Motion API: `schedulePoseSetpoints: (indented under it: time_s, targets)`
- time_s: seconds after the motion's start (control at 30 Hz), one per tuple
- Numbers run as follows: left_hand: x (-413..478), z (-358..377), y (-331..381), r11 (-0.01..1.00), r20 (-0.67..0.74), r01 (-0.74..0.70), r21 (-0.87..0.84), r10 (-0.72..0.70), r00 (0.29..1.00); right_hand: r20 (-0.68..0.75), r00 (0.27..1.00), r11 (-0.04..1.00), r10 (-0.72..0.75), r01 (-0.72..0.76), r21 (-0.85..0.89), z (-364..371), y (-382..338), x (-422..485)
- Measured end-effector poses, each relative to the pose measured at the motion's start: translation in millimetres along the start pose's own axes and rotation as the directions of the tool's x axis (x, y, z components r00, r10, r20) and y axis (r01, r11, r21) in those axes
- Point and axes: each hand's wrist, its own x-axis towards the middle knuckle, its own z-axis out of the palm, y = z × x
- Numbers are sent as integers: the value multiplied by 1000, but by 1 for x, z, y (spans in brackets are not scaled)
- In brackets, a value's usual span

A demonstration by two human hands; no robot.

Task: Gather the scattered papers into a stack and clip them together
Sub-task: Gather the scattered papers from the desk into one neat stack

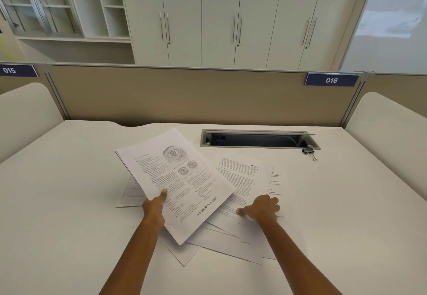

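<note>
My left hand (154,206) grips a thin stack of printed pages with eye drawings (175,179), lifted and tilted above the white desk (69,202). My right hand (262,208) presses, fingers curled, on a text page (240,176) lying flat at the centre right. More loose sheets (231,241) fan out beneath and in front of the held stack, and one sheet with a table (131,193) peeks out to the left. Another page (276,181) lies partly under the text page. A black binder clip (309,151) rests at the back right.
An open cable tray slot (258,138) is recessed into the desk behind the papers. A beige divider panel (184,96) with a "016" label (331,79) closes the back. Low white side partitions (388,128) flank the desk.
</note>
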Motion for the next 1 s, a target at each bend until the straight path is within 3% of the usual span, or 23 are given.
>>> schedulePoseSetpoints:
  time_s: [0.6, 1.0]
  targets:
    - [12, -6, -12, 997, 28, 59, 39, -61, 998, 25, 998, 987, 49, -44, -156, -1, -7, 15]
    - [19, -12, -6, 998, 68, 49, 39, -51, 996, 38, 999, 997, -8, 11, -78, -6, -2, 12]
